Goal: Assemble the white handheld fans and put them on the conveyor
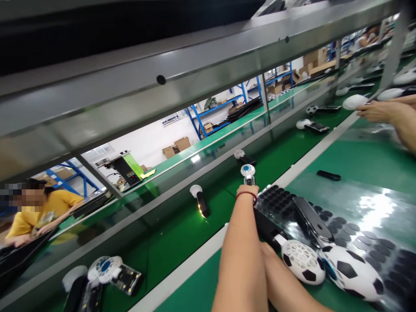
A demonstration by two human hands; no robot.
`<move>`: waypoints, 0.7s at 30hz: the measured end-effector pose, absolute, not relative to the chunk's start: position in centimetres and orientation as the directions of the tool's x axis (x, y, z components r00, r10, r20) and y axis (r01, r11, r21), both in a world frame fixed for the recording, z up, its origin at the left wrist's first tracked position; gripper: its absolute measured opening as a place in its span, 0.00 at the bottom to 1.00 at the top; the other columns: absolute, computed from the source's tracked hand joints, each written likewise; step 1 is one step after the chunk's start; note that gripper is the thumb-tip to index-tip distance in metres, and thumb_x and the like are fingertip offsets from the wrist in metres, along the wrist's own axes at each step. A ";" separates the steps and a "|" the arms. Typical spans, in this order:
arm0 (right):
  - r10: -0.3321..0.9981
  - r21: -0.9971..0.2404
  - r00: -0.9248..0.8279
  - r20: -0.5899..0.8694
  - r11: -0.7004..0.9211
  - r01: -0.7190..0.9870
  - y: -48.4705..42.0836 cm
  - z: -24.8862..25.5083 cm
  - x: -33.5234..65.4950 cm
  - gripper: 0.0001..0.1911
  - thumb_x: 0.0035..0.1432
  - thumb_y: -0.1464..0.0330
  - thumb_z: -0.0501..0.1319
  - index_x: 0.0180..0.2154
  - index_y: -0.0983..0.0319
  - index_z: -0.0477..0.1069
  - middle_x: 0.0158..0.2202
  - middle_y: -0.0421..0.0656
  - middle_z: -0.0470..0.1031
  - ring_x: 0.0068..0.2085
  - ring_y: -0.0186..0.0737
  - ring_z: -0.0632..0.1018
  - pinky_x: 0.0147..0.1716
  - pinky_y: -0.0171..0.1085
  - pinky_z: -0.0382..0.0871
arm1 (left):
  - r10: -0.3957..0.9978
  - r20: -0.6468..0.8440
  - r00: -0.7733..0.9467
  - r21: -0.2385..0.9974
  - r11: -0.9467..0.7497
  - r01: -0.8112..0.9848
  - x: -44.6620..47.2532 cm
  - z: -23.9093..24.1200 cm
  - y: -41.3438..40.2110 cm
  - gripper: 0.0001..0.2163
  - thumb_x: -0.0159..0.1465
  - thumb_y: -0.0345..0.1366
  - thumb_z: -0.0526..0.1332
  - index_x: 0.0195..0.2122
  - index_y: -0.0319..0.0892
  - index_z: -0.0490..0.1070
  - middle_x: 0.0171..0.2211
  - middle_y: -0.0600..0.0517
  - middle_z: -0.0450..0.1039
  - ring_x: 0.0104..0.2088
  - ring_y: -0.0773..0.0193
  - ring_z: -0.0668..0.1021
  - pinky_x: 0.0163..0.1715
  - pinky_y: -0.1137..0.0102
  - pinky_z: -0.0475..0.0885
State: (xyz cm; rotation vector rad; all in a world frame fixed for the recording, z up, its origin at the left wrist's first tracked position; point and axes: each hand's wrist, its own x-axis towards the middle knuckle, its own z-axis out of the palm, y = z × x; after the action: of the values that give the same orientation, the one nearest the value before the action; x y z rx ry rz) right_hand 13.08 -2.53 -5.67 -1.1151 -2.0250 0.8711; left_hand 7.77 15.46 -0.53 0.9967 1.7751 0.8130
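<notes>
My left hand [247, 190], with a red band at the wrist, reaches over the belt's near edge. Its fingers are closed around the lower part of a handheld fan [248, 170] with a white round head and blue centre. My right forearm [282, 279] passes behind the left one, which hides the right hand. Just right of my arms lie a football-patterned handheld fan [303, 262] with a black handle and a larger football-patterned fan [352, 271]. A dark fan handle [312, 221] rests on a plastic sheet of black round pads [279, 201].
More fans lie on the green conveyor belt [175, 234], one fan [200, 201] glowing at its handle. Open-handled fans [110, 271] sit at lower left. A metal beam [208, 82] crosses overhead. Another person's hands [380, 110] work at right; a person in yellow [48, 212] sits across.
</notes>
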 end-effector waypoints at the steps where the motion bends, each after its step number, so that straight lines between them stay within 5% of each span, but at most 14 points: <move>1: 0.865 -0.768 -0.451 0.220 0.438 0.467 -2.5 -5.5 13.3 0.16 0.56 0.77 0.47 0.37 0.63 0.71 0.37 0.47 0.70 0.40 0.43 0.71 0.39 0.39 0.67 | 0.879 -0.422 -0.223 0.858 0.467 0.215 7.5 -0.2 15.0 0.13 0.61 0.38 0.56 0.45 0.37 0.66 0.44 0.47 0.68 0.41 0.60 0.73 0.39 0.61 0.71; 4: 0.830 -0.708 -0.517 0.207 0.492 0.507 -2.2 -5.4 13.9 0.16 0.54 0.80 0.50 0.35 0.62 0.73 0.38 0.45 0.70 0.40 0.41 0.70 0.42 0.38 0.66 | 0.879 -0.462 -0.122 0.885 0.465 -0.004 5.2 0.5 12.1 0.12 0.62 0.40 0.55 0.42 0.37 0.67 0.36 0.50 0.70 0.31 0.66 0.74 0.30 0.67 0.72; 8: 0.812 -0.666 -0.548 0.198 0.522 0.532 -1.6 -5.8 13.9 0.15 0.53 0.80 0.52 0.34 0.60 0.74 0.38 0.44 0.69 0.39 0.42 0.70 0.40 0.39 0.66 | 0.944 -0.294 -0.152 0.929 0.244 -0.279 0.5 1.0 4.0 0.12 0.63 0.43 0.52 0.37 0.38 0.65 0.25 0.56 0.65 0.20 0.74 0.66 0.20 0.75 0.65; 11: 0.799 -0.614 -0.569 0.194 0.551 0.565 -1.2 -5.9 13.5 0.14 0.54 0.80 0.52 0.33 0.62 0.74 0.37 0.46 0.69 0.39 0.44 0.69 0.39 0.41 0.65 | 0.962 -0.216 -0.169 0.893 0.125 -0.433 -1.9 0.6 -2.9 0.13 0.62 0.45 0.52 0.35 0.39 0.65 0.27 0.53 0.67 0.23 0.73 0.69 0.26 0.75 0.68; 16: 0.768 -0.548 -0.626 0.132 0.583 0.600 -0.2 -5.0 13.1 0.10 0.51 0.81 0.56 0.31 0.64 0.72 0.34 0.45 0.69 0.38 0.42 0.70 0.39 0.40 0.64 | 0.950 -0.252 -0.183 0.777 0.086 -0.624 -1.0 -1.4 -10.1 0.13 0.56 0.39 0.62 0.40 0.40 0.64 0.37 0.48 0.71 0.44 0.56 0.75 0.50 0.61 0.66; 21: 0.756 -0.564 -0.648 0.093 0.577 0.591 0.5 -4.5 13.2 0.05 0.51 0.79 0.59 0.29 0.65 0.67 0.32 0.39 0.68 0.36 0.37 0.70 0.37 0.38 0.65 | 0.878 -0.388 -0.282 0.788 0.157 -0.595 1.9 -3.1 -11.2 0.20 0.54 0.30 0.62 0.44 0.44 0.54 0.33 0.52 0.71 0.34 0.55 0.78 0.41 0.57 0.72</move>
State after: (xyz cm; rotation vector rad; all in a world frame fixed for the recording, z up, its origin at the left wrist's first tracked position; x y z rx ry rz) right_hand 13.24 0.46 -4.47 -1.0999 -2.4868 0.7143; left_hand 1.94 -11.18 -3.14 0.3367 1.1449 1.4790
